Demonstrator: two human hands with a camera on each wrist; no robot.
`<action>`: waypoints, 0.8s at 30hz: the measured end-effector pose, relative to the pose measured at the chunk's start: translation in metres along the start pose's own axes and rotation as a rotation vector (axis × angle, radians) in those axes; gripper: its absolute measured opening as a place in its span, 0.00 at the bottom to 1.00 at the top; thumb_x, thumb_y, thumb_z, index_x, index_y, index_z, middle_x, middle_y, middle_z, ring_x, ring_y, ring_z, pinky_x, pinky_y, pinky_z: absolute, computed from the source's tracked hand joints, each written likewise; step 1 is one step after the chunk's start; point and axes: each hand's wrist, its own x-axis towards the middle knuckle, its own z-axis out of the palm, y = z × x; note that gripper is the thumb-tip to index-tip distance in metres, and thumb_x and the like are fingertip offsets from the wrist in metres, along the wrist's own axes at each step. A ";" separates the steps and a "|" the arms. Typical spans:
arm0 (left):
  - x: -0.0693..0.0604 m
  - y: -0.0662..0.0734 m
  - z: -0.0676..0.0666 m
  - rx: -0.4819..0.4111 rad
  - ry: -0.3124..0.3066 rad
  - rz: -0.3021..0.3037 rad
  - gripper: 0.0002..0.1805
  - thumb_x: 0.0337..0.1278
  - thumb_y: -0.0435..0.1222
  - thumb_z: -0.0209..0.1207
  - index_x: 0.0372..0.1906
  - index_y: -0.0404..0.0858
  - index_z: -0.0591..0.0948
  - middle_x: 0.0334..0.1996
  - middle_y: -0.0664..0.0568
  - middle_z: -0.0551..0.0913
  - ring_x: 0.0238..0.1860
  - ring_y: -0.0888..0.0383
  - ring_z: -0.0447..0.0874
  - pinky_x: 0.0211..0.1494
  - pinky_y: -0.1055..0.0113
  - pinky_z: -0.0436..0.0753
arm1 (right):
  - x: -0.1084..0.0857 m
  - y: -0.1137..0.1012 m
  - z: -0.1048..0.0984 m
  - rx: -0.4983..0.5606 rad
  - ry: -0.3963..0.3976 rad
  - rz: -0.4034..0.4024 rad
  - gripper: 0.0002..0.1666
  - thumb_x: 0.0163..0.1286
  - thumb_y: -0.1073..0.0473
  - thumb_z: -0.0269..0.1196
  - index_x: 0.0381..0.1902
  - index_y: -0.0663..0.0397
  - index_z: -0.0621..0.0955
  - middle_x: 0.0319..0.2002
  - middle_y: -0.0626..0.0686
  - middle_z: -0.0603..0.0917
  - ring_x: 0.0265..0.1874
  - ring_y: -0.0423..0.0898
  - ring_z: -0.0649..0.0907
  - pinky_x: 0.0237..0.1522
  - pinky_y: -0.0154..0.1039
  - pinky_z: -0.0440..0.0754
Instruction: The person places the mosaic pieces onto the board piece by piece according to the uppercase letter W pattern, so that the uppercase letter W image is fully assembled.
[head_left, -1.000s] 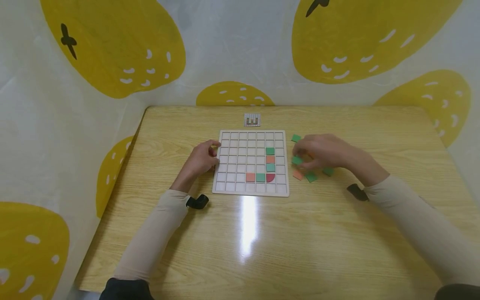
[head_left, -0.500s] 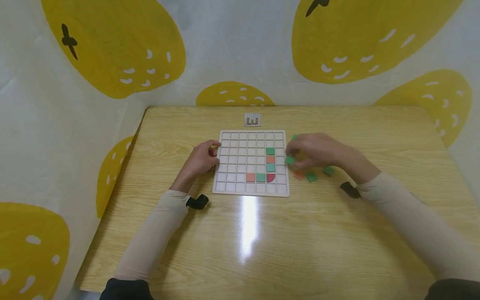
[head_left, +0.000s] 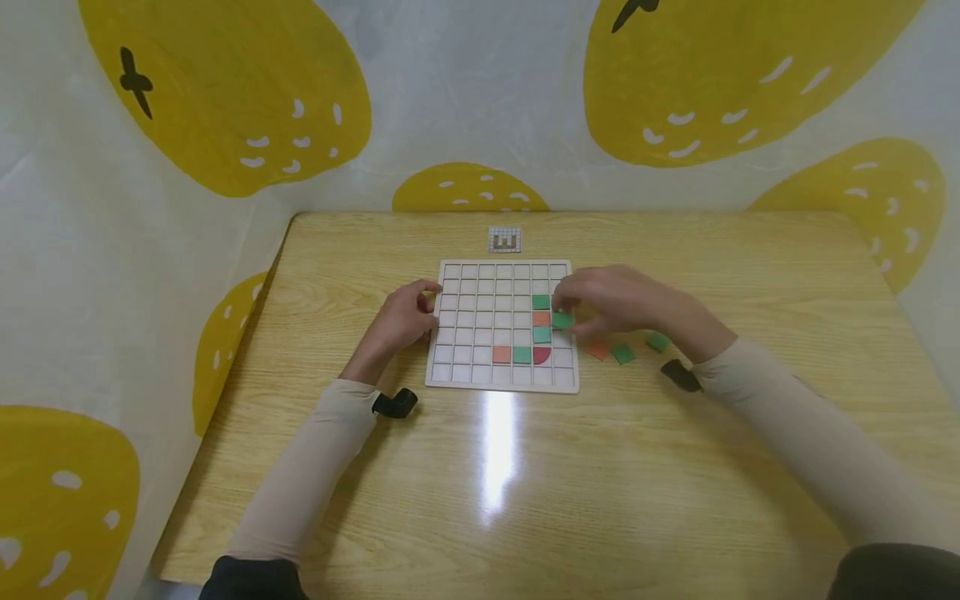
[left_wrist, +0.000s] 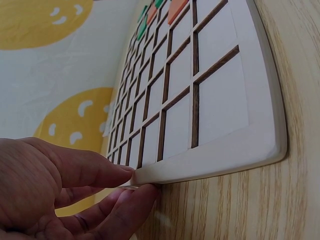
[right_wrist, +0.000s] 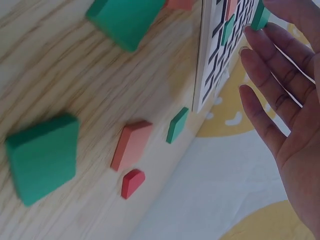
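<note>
A white gridded board (head_left: 465,337) lies on the table; green and orange squares and a red rounded piece (head_left: 541,356) sit in some cells. My right hand (head_left: 622,300) pinches a green square (head_left: 562,320) over the board's right edge, beside an orange square (head_left: 542,318). The right wrist view shows this green tile (right_wrist: 260,16) between thumb and fingertips of the hand (right_wrist: 290,80), the other fingers extended. My left hand (head_left: 405,318) holds the board's left edge; in the left wrist view thumb and fingers of that hand (left_wrist: 85,190) pinch the rim (left_wrist: 210,167).
A small card (head_left: 505,240) with a dark figure on a grid lies behind the board. Right of the board are loose tiles, among them green ones (head_left: 622,353), orange (right_wrist: 132,144) and red (right_wrist: 133,183). A patterned cloth (head_left: 480,100) hangs behind the table.
My right hand has moved left from the loose tiles to the board's right edge, carrying the green square. The left hand has stayed at the board's left edge.
</note>
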 end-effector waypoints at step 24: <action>-0.001 0.001 0.000 0.008 0.000 -0.002 0.31 0.60 0.23 0.61 0.69 0.38 0.73 0.40 0.44 0.74 0.29 0.53 0.75 0.28 0.65 0.80 | 0.028 -0.014 0.004 0.035 0.017 -0.084 0.15 0.63 0.52 0.72 0.45 0.48 0.84 0.39 0.45 0.85 0.40 0.43 0.82 0.40 0.42 0.81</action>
